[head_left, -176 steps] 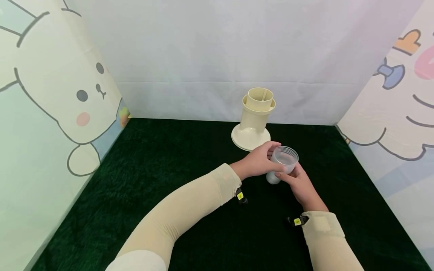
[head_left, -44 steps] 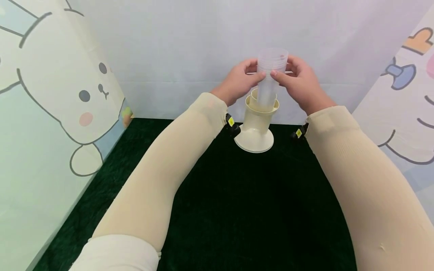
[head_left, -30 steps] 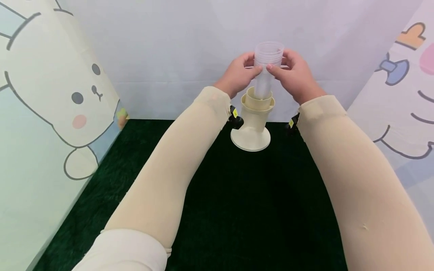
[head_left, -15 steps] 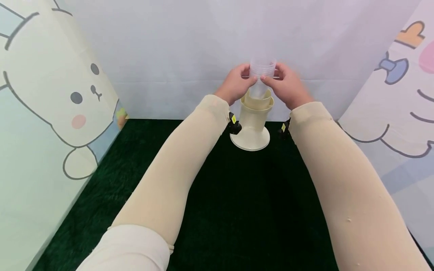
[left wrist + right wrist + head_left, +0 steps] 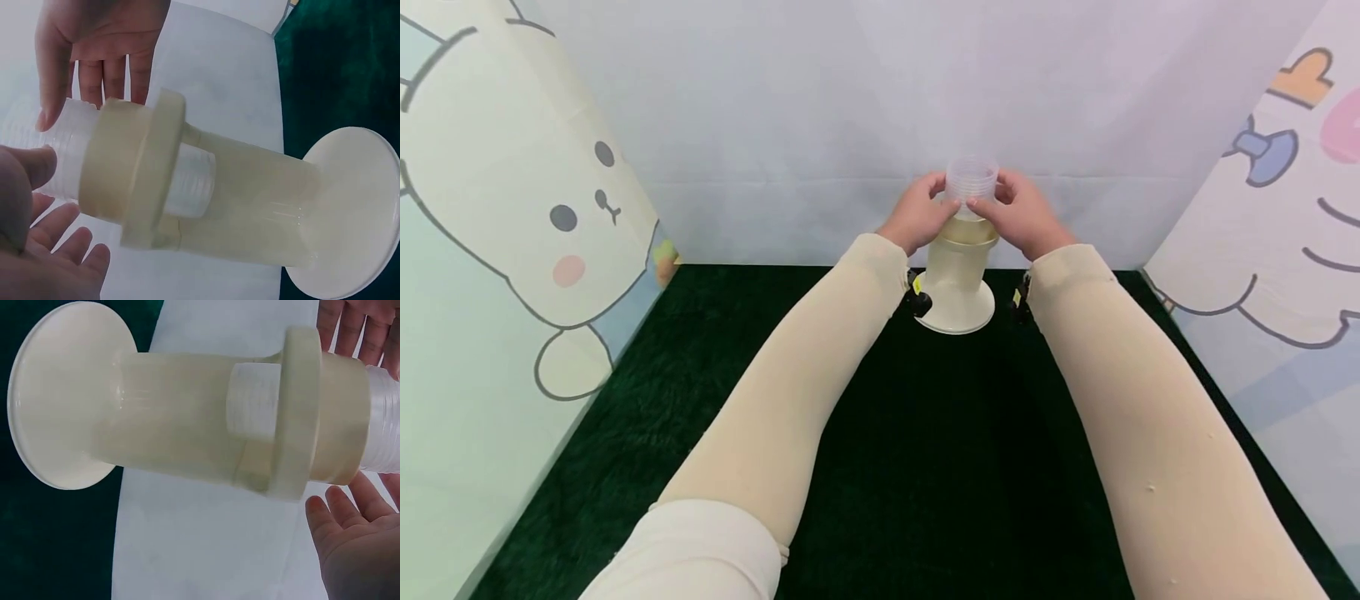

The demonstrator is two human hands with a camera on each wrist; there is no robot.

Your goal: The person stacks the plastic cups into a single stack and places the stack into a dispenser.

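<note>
A stack of clear plastic cups stands upright, its lower part inside the cream cup holder. My left hand holds the stack from the left and my right hand from the right, thumbs on the near side just above the holder's ring. In the left wrist view, the ribbed cups stick out of the holder's collar. Lower down, part of the stack shows beside the holder's tube. The right wrist view has the same cups between spread fingers.
The holder's round base rests on a dark green cloth, near its back edge. Behind it hangs a white backdrop. Panels with cartoon animals flank both sides.
Both hands, first at the cups low in front of the holder, have lifted the stack above it. Over the last second they have lowered it into the top opening.
</note>
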